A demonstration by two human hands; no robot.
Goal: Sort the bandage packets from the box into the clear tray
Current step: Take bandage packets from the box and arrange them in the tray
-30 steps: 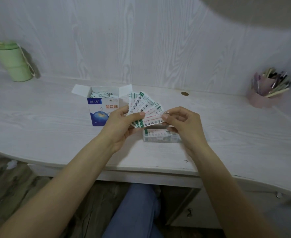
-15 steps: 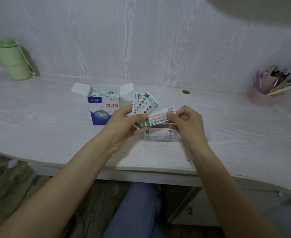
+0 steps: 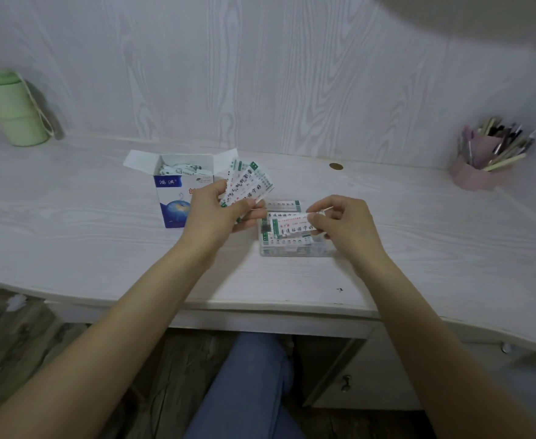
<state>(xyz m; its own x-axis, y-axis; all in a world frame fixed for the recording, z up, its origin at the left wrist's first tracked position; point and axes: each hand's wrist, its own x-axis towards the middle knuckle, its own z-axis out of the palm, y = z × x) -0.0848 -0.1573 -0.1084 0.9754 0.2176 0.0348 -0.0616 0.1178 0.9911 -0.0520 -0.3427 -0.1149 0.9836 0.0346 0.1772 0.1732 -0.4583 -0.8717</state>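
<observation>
Both bare forearms reach in from the near edge and angle toward each other at the middle. The left hand (image 3: 216,213) is raised a little, back of the hand toward the camera, thumb pressed against curled fingers in a pinch. The right hand (image 3: 345,223) sits just to its right and slightly nearer, lower, fingers bent, thumb and fingertips (image 3: 315,208) closed in a pinch. The two hands are close but apart.
</observation>
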